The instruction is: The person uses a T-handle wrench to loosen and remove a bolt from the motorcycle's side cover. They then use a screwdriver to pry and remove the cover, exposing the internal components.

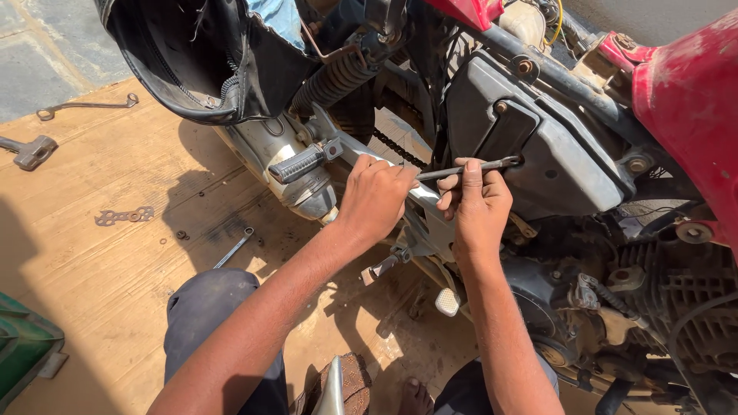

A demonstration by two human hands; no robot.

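A red motorcycle stands in front of me with its grey side cover (538, 138) bare. A slim metal spanner (469, 168) reaches to a bolt on the cover's lower middle. My right hand (478, 204) grips the spanner's shaft just behind its head. Closed around the spanner's handle end is my left hand (375, 196), close beside the right. Both hands sit above the silver frame and the kick lever (388, 265).
A footpeg (304, 163) and chrome exhaust (280, 161) lie left of my hands. On the wooden floor lie a small spanner (234, 248), a flat perforated plate (124, 217), a hammer-like tool (31, 151) and a long wrench (84, 106). A green container (23, 346) sits at bottom left.
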